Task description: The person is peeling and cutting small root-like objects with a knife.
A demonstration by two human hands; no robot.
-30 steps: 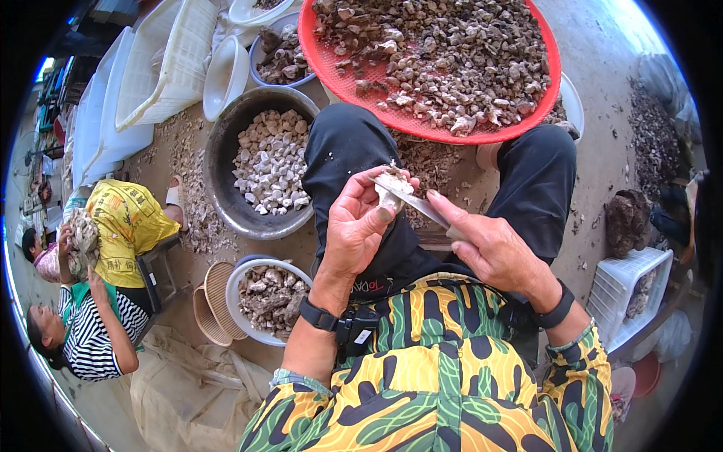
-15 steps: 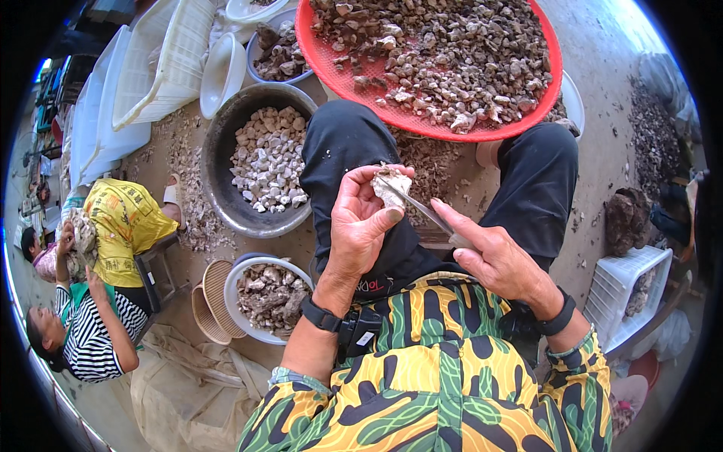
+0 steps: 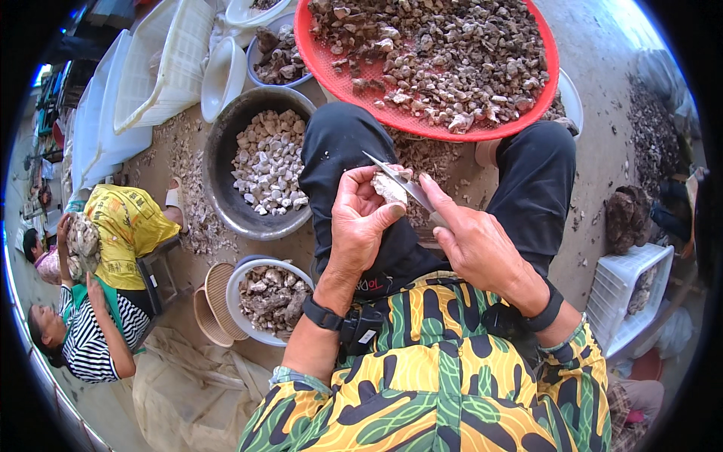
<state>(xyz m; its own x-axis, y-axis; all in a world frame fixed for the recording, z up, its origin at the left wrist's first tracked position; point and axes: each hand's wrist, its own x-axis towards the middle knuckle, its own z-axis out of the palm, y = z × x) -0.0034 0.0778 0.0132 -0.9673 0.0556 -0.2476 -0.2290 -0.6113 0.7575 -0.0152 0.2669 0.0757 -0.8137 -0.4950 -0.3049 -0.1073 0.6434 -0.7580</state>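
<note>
Gripping pale nut piece [image 3: 389, 187] w/ left hand [image 3: 360, 220]; right hand [image 3: 474, 242] closed on knife [image 3: 399, 181], blade touching it.

The left hand [image 3: 361, 222] has turned the pale lump [image 3: 388, 188] slightly, so it now sits lower between thumb and fingers [image 3: 354, 181]. The right hand [image 3: 471, 245] has shifted the knife [image 3: 399, 179]: its blade now points up and to the left, with the tip rising clear above the lump, where before it lay across it.
</note>
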